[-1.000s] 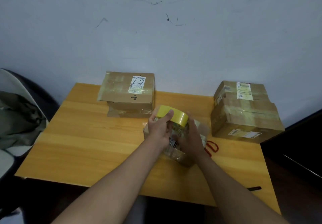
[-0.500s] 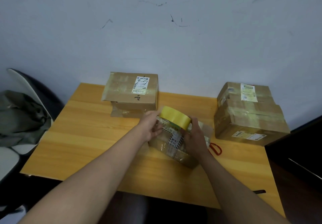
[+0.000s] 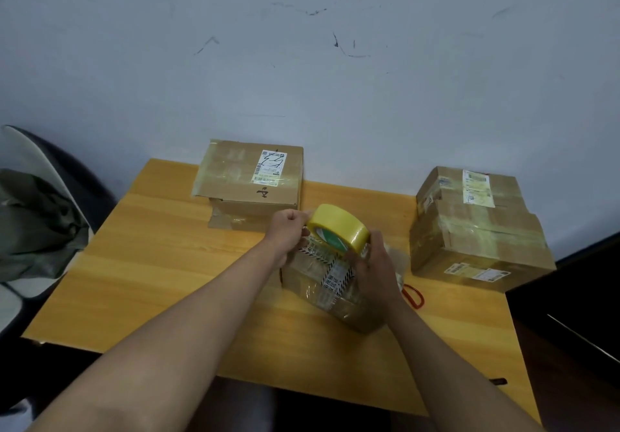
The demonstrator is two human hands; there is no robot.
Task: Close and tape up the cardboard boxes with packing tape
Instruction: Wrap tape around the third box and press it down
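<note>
Yellow packing tape roll [image 3: 339, 230] held tilted over the small cardboard box [image 3: 330, 289] at table [image 3: 167, 263] centre, apparently to free the tape's end. Left hand [image 3: 288, 235], at the roll's nine o'clock, curled, pinching at its edge; right hand [image 3: 375, 268], at five o'clock, gripping roll, wrist bent inward.

Cardboard boxes: four. One under the tape roll [image 3: 339, 230], one [image 3: 251, 176] behind-left of it, two stacked right of it, small [image 3: 469, 186] on big [image 3: 483, 247]. Tape rolls: one
</note>
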